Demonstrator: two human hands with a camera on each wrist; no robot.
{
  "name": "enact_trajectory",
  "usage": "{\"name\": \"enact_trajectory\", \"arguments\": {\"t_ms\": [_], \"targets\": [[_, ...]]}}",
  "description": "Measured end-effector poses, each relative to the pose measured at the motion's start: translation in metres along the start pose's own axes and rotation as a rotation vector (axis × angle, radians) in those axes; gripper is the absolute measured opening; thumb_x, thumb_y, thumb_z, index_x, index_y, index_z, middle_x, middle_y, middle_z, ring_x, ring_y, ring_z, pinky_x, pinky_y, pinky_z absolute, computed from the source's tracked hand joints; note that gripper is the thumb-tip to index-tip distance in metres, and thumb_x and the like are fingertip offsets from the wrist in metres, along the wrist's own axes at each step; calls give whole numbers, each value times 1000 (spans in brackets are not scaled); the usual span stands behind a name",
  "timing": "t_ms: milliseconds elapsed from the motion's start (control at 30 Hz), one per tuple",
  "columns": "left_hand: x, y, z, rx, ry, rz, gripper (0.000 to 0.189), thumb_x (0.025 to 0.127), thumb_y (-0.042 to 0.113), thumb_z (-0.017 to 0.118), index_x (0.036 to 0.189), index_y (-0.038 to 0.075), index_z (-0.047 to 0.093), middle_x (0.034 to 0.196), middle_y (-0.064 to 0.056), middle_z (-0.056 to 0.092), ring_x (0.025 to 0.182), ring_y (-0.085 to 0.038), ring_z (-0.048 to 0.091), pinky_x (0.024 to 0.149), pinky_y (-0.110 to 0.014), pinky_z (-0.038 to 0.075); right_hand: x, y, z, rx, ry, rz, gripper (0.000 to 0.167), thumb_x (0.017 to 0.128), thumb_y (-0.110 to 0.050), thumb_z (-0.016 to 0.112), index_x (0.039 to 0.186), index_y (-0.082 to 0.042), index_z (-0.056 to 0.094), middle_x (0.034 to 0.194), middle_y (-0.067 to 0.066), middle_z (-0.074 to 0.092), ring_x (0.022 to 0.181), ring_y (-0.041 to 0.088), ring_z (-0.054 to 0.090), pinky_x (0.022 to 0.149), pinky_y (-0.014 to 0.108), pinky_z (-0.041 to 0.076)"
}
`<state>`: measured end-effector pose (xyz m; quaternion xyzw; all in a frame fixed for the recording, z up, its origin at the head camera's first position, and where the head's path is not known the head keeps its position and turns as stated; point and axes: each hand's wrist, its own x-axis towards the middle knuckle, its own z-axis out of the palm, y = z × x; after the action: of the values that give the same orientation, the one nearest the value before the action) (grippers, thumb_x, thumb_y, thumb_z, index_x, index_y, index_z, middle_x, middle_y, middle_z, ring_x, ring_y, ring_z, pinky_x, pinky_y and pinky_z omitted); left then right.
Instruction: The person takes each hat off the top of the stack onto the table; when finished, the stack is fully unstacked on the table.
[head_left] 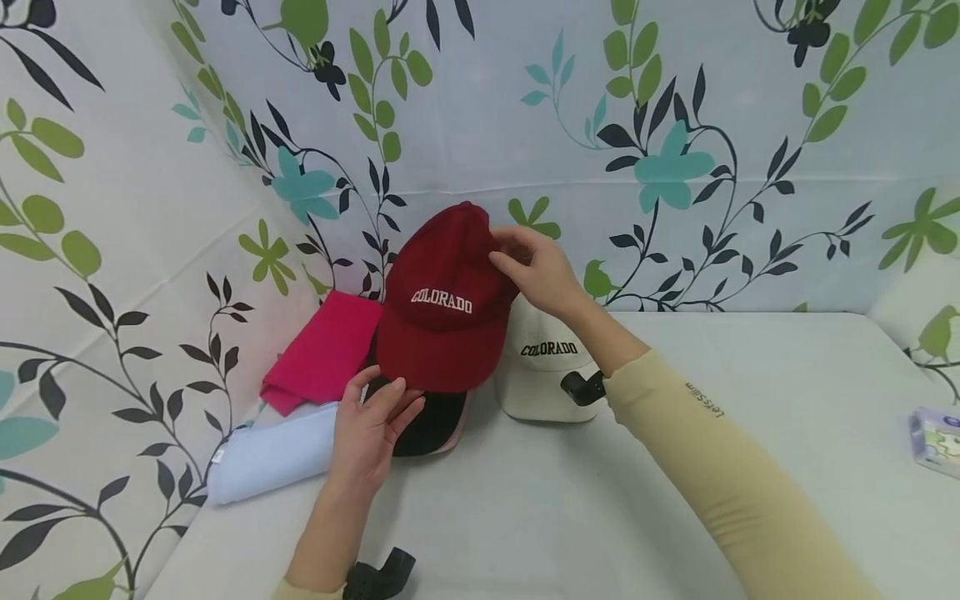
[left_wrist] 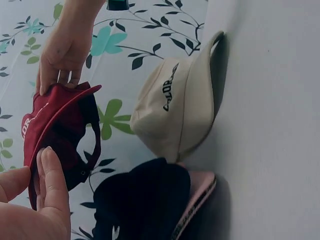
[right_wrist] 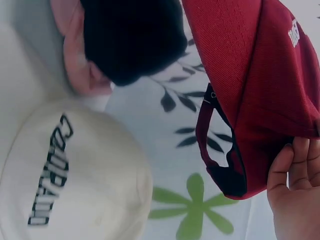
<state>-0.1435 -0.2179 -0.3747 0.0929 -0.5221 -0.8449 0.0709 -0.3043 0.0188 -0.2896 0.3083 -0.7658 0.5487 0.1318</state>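
Note:
A dark red baseball cap [head_left: 444, 267] with white COLORADO lettering is held up between both hands, brim downward. My left hand [head_left: 367, 425] pinches the brim's edge between thumb and fingers. At the side of the crown, my right hand [head_left: 542, 273] grips the fabric; its fingertips reach inside in the right wrist view. The cap's back strap [right_wrist: 204, 127] hangs as a loop. Behind and below it, a black cap [left_wrist: 142, 200] and a pink cap [left_wrist: 199, 192] sit together, partly hidden in the head view. A cream cap [head_left: 543, 387] with black COLORADO lettering stands beside them.
Left of the caps lie a folded bright pink cloth [head_left: 322, 354] and a rolled light blue cloth [head_left: 273, 457] on the white table [head_left: 660, 517]. A small purple-and-white pack [head_left: 936, 442] is at the far right. Leaf-patterned fabric [head_left: 480, 108] hangs behind the table.

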Motion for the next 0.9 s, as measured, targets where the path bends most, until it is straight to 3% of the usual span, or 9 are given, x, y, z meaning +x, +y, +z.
{"name": "enact_trajectory", "arguments": {"t_ms": [433, 900], "targets": [[5, -23, 43, -54, -76, 29, 39, 101, 3, 60, 133, 13, 40, 98, -8, 71, 86, -20, 72, 86, -36, 58, -16, 3, -48, -29, 44, 27, 30, 100, -9, 62, 129, -1, 64, 104, 14, 66, 91, 23, 63, 74, 24, 51], [9, -51, 91, -33, -118, 9, 40, 98, 1, 64, 128, 11, 41, 103, -12, 70, 84, -18, 73, 84, -34, 59, -38, 11, -98, -107, 108, 41, 33, 101, -9, 61, 132, 0, 62, 105, 17, 64, 86, 18, 60, 71, 20, 53]]}}
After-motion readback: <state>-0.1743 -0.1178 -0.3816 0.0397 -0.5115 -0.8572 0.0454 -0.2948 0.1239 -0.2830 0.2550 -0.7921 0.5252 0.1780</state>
